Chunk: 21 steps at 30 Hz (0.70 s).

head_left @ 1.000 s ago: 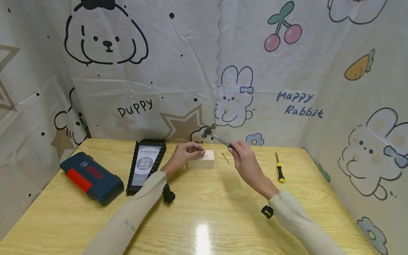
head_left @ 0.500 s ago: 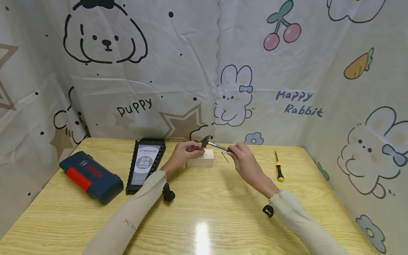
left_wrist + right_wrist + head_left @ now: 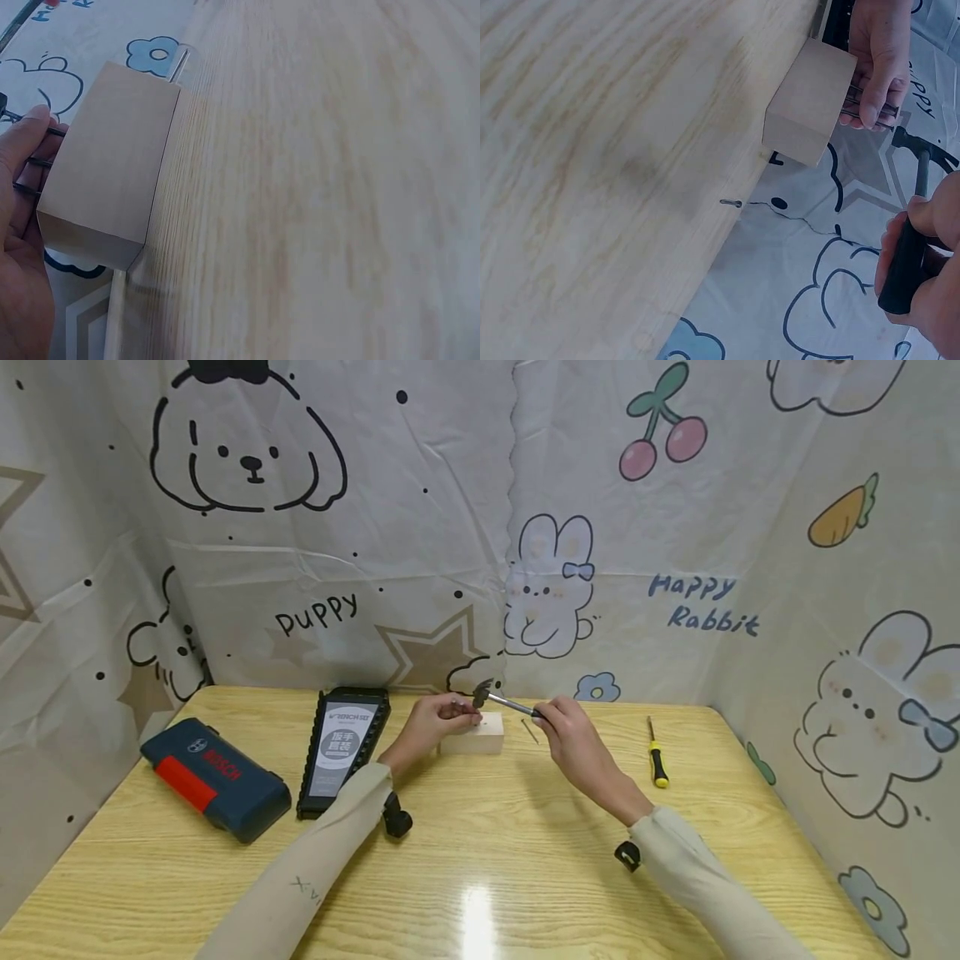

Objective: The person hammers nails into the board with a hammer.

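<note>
Head view: wooden block [image 3: 472,743], one, on the tabletop [image 3: 450,860] close to the middle of its far edge; pale, hard-looking, presumably light and not slippery, best held low by its long sides. Left hand [image 3: 435,722], at the block's top, thumb and fingers pinched together. Right hand [image 3: 579,743], fingers wrapped round the handle of a hammer [image 3: 513,703], metal shaft, head up beside the left fingers; likely head-heavy and stiff, best taken on the dark grip. Loose nail [image 3: 531,732], on the tabletop to the block's right. Screwdriver [image 3: 657,766], yellow and black, toward the far right corner. Blue case [image 3: 217,781], red-panelled, lid closed, by the left edge; contents unseen. Black case [image 3: 345,747], between it and the left hand, a large printed label covering whatever lies inside. Left wrist view: three nails [image 3: 39,162] stand from the block's top, thumb against the uppermost; thin, rigid, probably smooth, to be pinched on the shank. Right wrist view: hammer face just beside a nail's end, contact not certain; grip firmly clasped, its butt projecting below the right hand.
</note>
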### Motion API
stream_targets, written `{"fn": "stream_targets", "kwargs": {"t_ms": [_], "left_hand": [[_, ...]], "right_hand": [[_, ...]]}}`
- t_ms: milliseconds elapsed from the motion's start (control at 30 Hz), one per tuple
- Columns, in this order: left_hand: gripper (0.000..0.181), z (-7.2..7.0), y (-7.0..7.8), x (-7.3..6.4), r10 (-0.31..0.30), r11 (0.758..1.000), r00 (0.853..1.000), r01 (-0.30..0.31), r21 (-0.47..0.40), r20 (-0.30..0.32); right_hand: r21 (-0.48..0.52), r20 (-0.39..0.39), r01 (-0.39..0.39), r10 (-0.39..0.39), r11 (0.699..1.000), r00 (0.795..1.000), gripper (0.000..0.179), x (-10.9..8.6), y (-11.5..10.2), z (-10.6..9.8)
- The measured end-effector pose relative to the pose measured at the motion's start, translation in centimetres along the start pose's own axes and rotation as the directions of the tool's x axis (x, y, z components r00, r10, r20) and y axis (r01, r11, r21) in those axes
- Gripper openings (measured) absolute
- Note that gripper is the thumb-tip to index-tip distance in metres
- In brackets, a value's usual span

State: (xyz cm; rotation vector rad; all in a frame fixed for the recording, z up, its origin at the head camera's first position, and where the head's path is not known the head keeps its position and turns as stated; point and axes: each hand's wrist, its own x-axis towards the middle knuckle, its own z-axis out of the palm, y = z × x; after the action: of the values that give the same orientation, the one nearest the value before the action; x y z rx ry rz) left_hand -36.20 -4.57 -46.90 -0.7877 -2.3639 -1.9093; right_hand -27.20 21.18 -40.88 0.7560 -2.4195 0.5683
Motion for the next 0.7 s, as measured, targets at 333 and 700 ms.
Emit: {"fn": "stream_targets", "kwargs": {"t_ms": [333, 700], "left_hand": [[0.021, 0.1, -0.3, 0.1, 0.035, 0.999, 0.999, -0.035, -0.001, 0.002], [0.018, 0.2, -0.3, 0.1, 0.032, 0.999, 0.999, -0.032, -0.014, -0.017]], "right_hand": [[0.039, -0.208, 0.047, -0.038, 0.998, 0.977, 0.014, 1.5, -0.4, -1.7], [-0.019, -0.001, -0.013, 0.013, 1.000, 1.000, 0.010, 0.3, -0.2, -0.2]]}}
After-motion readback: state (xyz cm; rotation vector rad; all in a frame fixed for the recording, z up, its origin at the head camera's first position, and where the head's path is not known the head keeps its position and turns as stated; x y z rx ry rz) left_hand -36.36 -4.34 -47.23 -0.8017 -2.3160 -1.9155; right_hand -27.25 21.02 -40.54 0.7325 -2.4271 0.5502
